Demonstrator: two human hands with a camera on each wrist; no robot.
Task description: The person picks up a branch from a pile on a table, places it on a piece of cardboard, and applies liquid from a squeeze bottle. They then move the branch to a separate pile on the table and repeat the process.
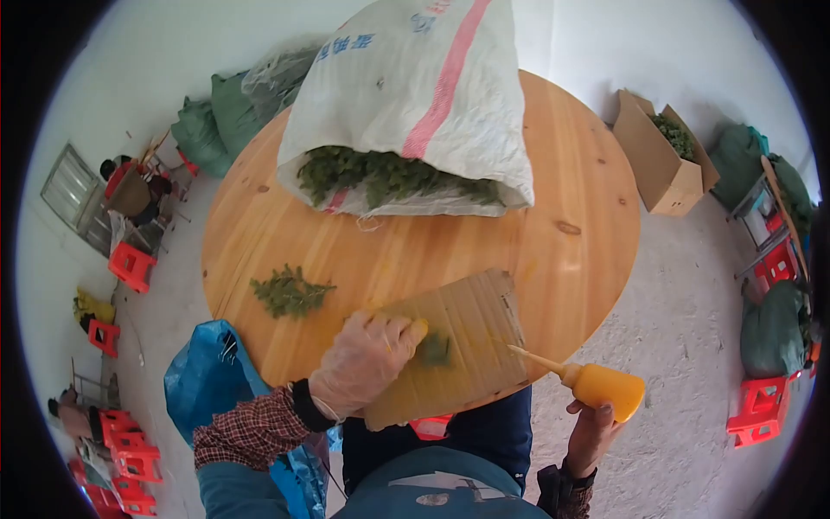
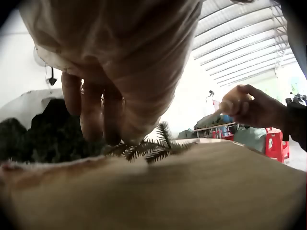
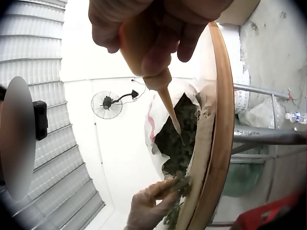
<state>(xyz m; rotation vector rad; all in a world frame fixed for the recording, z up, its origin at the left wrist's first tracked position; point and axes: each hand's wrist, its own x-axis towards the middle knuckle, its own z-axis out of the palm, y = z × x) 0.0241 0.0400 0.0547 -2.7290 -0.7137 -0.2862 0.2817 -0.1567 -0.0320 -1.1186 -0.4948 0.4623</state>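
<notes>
My left hand, in a clear plastic glove, pinches a small green sprig low over a piece of cardboard. The sprig's needle-like leaves show below the fingers in the left wrist view. My bare right hand grips a yellow squeeze bottle off the table's near right edge. Its long thin nozzle points left, the tip over the cardboard's right edge in the head view. Yellow smears mark the cardboard and a fingertip of the glove. Another green sprig lies left of the cardboard.
A white woven sack full of greenery lies open toward me on the round wooden table. A blue plastic bag hangs at the near left edge. An open carton, green sacks and red stools stand around.
</notes>
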